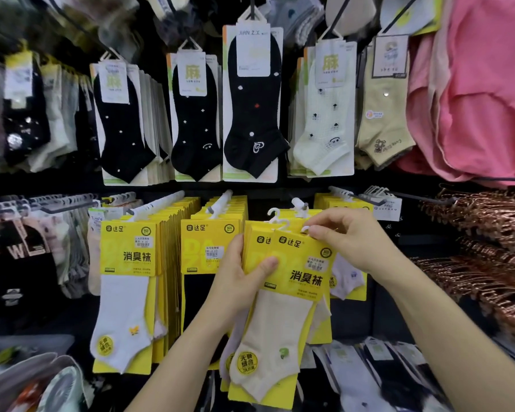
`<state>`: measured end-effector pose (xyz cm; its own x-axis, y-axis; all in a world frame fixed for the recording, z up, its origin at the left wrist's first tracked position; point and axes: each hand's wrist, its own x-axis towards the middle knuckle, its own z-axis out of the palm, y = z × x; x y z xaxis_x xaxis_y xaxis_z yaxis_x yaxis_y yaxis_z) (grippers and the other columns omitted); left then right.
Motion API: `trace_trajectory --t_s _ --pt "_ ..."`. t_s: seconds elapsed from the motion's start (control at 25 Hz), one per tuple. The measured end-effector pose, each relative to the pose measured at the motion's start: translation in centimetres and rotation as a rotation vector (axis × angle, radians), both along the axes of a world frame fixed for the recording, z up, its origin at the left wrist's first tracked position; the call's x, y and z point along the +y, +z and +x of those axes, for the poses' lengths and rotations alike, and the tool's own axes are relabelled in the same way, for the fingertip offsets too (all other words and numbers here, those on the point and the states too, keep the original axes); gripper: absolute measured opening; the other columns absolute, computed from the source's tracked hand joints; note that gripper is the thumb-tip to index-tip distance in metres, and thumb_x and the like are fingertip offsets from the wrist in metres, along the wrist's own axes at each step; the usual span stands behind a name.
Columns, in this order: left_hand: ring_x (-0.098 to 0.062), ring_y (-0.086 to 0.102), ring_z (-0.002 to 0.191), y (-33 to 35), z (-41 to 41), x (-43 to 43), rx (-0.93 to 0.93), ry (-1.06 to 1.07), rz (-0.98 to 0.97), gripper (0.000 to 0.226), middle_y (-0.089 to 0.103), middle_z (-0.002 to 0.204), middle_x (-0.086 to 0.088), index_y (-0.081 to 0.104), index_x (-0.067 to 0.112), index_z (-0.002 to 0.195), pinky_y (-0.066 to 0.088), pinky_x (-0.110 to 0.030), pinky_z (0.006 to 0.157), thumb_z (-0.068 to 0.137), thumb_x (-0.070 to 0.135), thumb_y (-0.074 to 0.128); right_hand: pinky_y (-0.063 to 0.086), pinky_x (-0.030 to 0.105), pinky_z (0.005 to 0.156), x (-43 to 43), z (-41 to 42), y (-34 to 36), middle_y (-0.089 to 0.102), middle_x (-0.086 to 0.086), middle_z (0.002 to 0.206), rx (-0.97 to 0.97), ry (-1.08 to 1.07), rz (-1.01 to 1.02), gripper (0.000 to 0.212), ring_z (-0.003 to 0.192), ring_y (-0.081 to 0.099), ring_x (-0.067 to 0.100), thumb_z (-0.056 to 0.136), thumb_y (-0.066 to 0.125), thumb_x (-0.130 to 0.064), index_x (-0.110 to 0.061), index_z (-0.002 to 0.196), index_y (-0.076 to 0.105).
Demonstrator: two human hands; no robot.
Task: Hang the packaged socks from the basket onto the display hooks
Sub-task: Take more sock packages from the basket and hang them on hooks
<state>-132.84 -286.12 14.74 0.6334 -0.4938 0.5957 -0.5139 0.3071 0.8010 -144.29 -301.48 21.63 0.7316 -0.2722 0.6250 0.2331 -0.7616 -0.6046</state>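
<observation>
The black display wall [72, 181] fills the frame. Its metal hooks [161, 202] left of centre already carry dense rows of yellow-carded sock packs [128, 251], so the task is judged well advanced but unfinished. At lower centre a fanned stack of yellow-carded beige-sock packs [295, 263] appears not yet on any hook; the left hand [238, 281] grips its left edge and the right hand [345, 236] pinches the front pack's white plastic hanger [305, 228]. No basket is identifiable; the lower left corner is blurred.
</observation>
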Motion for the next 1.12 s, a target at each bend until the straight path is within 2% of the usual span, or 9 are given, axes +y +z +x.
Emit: trace_trajectory --t_s 0.12,0.24,0.32,0.48,0.68,0.84,0.92,1.0,1.12 --pt "-0.008 0.064 0.099 -0.7 -0.2 -0.2 0.016 -0.006 0.038 0.030 0.066 0.107 0.010 0.053 0.030 0.110 0.053 -0.021 0.075 0.081 0.037 0.058 0.050 0.011 0.068 -0.6 0.2 0.7 0.066 -0.009 0.070 0.048 -0.035 0.039 0.020 0.066 0.062 -0.004 0.086 0.063 -0.009 -0.025 0.075 0.065" --pt "-0.015 0.063 0.098 0.2 0.0 -0.1 0.010 0.049 0.001 0.013 0.066 0.103 0.007 0.056 0.025 0.105 0.051 -0.027 0.080 0.093 0.024 0.050 0.049 0.009 0.059 -2.1 0.0 1.8 0.067 -0.004 0.070 -0.017 -0.083 0.143 0.017 0.059 0.061 -0.003 0.086 0.063 -0.007 -0.021 0.076 0.066" --pt "-0.019 0.064 0.098 1.5 0.9 1.0 0.043 0.089 -0.070 0.012 0.067 0.105 0.000 0.056 0.022 0.104 0.053 -0.032 0.082 0.094 0.020 0.049 0.051 0.017 0.060 -2.7 0.2 2.3 0.068 -0.001 0.070 -0.040 -0.122 0.148 0.014 0.061 0.063 0.002 0.085 0.064 -0.007 -0.019 0.078 0.066" --pt "-0.010 0.068 0.090 3.0 1.7 3.2 0.070 0.156 -0.154 0.014 0.069 0.103 0.005 0.056 0.027 0.106 0.054 -0.016 0.065 0.093 0.028 0.050 0.051 0.035 0.077 -2.5 2.3 3.2 0.069 0.003 0.072 -0.028 -0.196 0.010 0.025 0.077 0.066 0.024 0.084 0.064 -0.008 -0.027 0.069 0.059" --pt "-0.017 0.066 0.098 2.7 0.8 3.1 0.041 0.221 -0.133 0.014 0.067 0.106 0.001 0.056 0.027 0.106 0.054 -0.036 0.082 0.094 0.028 0.051 0.049 0.027 0.069 -2.9 4.3 3.2 0.066 -0.007 0.068 0.017 -0.236 -0.020 0.026 0.072 0.064 0.013 0.085 0.063 -0.012 -0.030 0.068 0.057" --pt "-0.015 0.066 0.096 2.2 0.3 2.9 0.056 0.218 -0.147 0.010 0.068 0.102 0.005 0.057 0.031 0.101 0.055 -0.035 0.081 0.094 0.026 0.051 0.044 0.021 0.062 -2.9 5.0 2.1 0.067 -0.001 0.076 0.072 -0.236 0.012 0.018 0.071 0.061 0.008 0.088 0.061 -0.013 -0.024 0.074 0.061" --pt "-0.015 0.066 0.096 2.0 -0.1 2.6 0.057 0.208 -0.161 0.011 0.068 0.103 0.003 0.057 0.030 0.101 0.055 -0.038 0.083 0.093 0.025 0.051 0.042 0.018 0.063 -2.5 4.7 2.2 0.065 -0.006 0.077 -0.020 -0.310 -0.040 0.015 0.075 0.059 0.010 0.087 0.062 -0.017 -0.025 0.074 0.061" --pt "-0.014 0.066 0.095 2.0 -0.5 2.2 0.037 0.204 -0.179 0.011 0.068 0.102 0.004 0.057 0.030 0.101 0.055 -0.038 0.082 0.092 0.027 0.052 0.037 0.007 0.058 -1.0 4.1 2.1 0.061 -0.015 0.072 -0.155 -0.287 -0.059 0.014 0.071 0.055 0.005 0.083 0.064 -0.032 -0.030 0.070 0.057" --pt "-0.011 0.067 0.092 1.7 -1.3 1.3 0.040 0.164 -0.208 0.013 0.070 0.097 0.007 0.058 0.029 0.101 0.056 -0.032 0.077 0.089 0.031 0.055 0.039 0.012 0.059 2.1 3.4 1.3 0.057 -0.015 0.075 -0.082 -0.125 -0.026 0.033 0.068 0.051 -0.001 0.063 0.064 -0.061 -0.033 0.075 0.051"
